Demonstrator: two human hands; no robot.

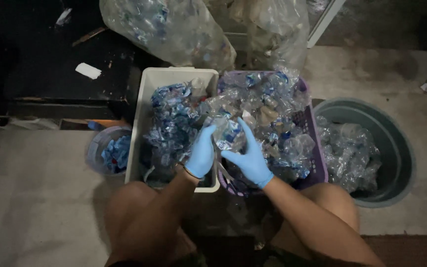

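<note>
On a dim concrete floor (35, 188), the gloved left hand (202, 153) and right hand (249, 155) clasp a crushed, blue-labelled bottle (227, 134) between white bin (144, 99) and purple basket (317, 158); details blur.

1. My left hand (201, 153) and right hand (249, 157) wear light blue gloves.
2. The bottle (227, 134) I hold is clear plastic with a blue-and-white label.
3. The rectangular bin (144, 99) is white; the label scraps (171, 118) inside are blue and white.
4. The basket (317, 163) is purple with a perforated pattern.
5. The round tub (396, 148) is grey-green.
6. The small bucket (95, 148) is translucent, holding blue scraps.
7. The floor (35, 198) is pale grey.
</note>
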